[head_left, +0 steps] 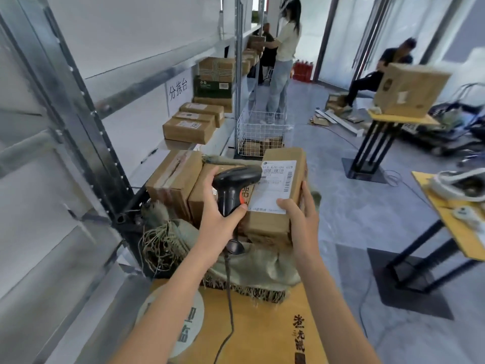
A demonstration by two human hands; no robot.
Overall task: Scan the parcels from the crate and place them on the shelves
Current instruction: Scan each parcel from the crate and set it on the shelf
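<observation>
- The left hand (219,206) gripped the scanner (234,183) by its handle, fingers wrapped round it and thumb across the front; its head pointed right, at the label.
- The right hand (301,210) held the parcel (279,195) from its near right side, thumb pressed on the lower edge of the label (277,186), fingers along the right face.
- The parcel stood tilted up over the sack (262,261), label facing the camera, just beside the scanner head.
- To scan well, I judged the head should be drawn back a little and aimed squarely at a barcode, since it overlapped the label's left edge.
- The thumb looked clear of the barcodes; keeping it there would matter, and the parcel should be held steady.
- The shelf (223,132) to the left already carried several boxes (187,128), with free space nearer the camera.
- Hard to make out: the trigger finger was hidden behind the handle, so whether it was pressing could not be told.
- No scan beam was visible.
- The label print was too blurred to read.
- The sack hid any crate, and the lower parts of the other boxes in it (173,179).
- The scanner's cable (229,298) ran down out of view.
</observation>
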